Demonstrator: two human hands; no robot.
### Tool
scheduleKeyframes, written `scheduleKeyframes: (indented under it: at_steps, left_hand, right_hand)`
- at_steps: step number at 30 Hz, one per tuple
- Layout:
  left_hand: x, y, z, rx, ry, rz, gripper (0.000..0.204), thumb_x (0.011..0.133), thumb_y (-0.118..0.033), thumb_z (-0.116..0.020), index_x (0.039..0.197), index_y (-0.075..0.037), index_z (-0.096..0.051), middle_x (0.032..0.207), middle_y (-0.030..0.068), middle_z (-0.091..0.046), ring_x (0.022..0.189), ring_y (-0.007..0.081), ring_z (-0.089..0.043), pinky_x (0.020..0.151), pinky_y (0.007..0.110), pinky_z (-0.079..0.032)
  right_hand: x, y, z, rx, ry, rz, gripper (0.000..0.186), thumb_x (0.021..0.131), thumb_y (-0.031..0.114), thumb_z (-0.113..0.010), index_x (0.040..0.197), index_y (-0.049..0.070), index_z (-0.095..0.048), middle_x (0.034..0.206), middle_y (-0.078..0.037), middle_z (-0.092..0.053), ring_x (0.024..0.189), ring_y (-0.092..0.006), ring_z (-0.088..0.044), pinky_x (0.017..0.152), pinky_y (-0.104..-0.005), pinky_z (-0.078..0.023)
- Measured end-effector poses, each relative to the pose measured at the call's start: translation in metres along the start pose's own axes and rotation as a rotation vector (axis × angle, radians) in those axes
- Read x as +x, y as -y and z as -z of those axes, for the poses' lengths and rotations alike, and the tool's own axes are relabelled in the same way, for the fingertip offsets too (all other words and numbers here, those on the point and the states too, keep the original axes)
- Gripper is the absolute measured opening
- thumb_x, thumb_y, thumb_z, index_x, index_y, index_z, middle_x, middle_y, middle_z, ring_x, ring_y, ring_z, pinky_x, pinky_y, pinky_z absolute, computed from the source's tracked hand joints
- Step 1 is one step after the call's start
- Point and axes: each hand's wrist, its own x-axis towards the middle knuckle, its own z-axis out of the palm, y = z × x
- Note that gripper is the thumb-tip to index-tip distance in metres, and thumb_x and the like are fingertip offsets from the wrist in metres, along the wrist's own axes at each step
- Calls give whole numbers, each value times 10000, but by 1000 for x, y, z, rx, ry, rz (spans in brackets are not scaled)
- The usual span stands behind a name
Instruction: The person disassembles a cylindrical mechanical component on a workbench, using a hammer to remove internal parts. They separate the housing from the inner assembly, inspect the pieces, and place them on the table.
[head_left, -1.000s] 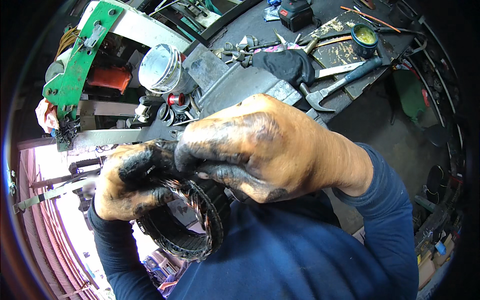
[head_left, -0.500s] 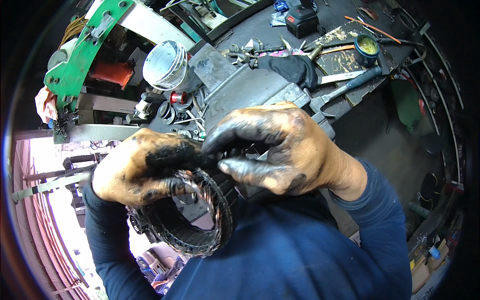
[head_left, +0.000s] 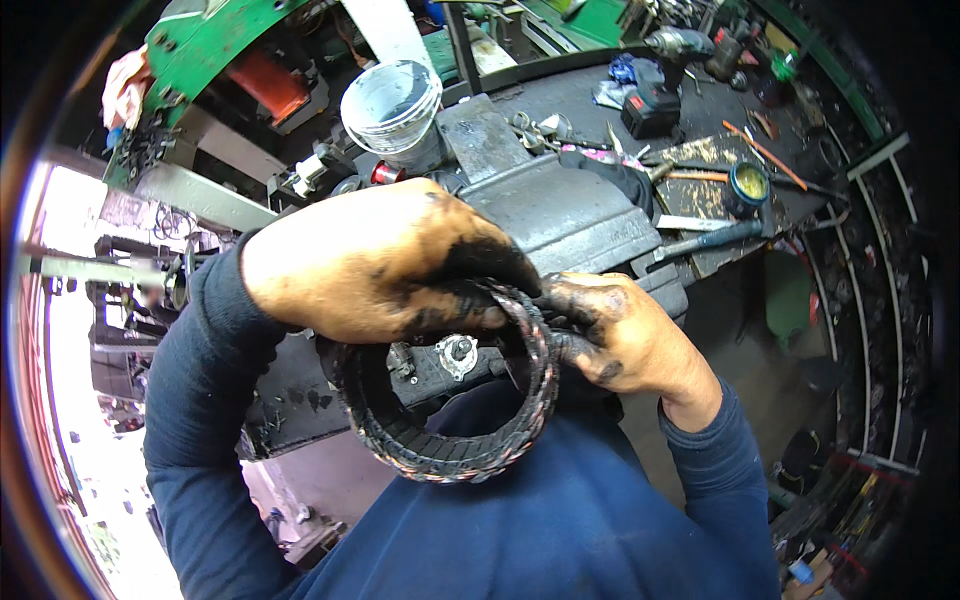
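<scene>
A blackened stator ring [head_left: 440,462], with copper-tinted windings around its rim, hangs in front of my chest, its opening facing me. My left hand [head_left: 370,260] grips it at the top, thumb inside the ring and fingers over the outer edge. At the ring's upper right side is my right hand [head_left: 625,330], its blackened thumb and index finger pinched together against the edge. Whatever lies between those fingertips is hidden. Both hands are smeared with black grease. Through the ring shows a round metal housing part [head_left: 458,355] on the bench.
Beyond my hands is a grey vise [head_left: 550,220]. A white bucket [head_left: 392,110] stands behind it to the left. Farther right lie a cordless impact driver [head_left: 660,90], a hammer [head_left: 710,240] and an open tin of yellowish grease [head_left: 747,185]. A green frame [head_left: 210,50] rises at far left.
The stator has turned to face me more squarely and moved slightly right. My left hand has shifted up and right over its top; my right hand has moved down to its side.
</scene>
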Motion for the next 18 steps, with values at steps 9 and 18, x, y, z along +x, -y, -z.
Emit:
scheduleKeyframes:
  at_steps: [9, 18]
  left_hand:
    - [-13, -6, -16, 250, -120, 74, 305, 944, -164, -699, 1172, 39, -682, 992, 225, -729, 919, 384, -712, 819, 423, -571]
    - [-10, -14, -30, 281, -212, 178, 280, 902, -137, -732, 1115, 41, -696, 924, 234, -715, 846, 401, -704, 763, 432, -577]
  right_hand:
    - [3, 0, 2, 138, 58, -170, 352, 781, 1, -676, 1130, -10, -723, 987, -173, -750, 886, -318, -741, 795, -371, -568]
    - [5, 0, 4, 174, 60, -172, 344, 807, 10, -674, 1147, -8, -724, 966, -170, -750, 876, -306, -746, 796, -375, -565]
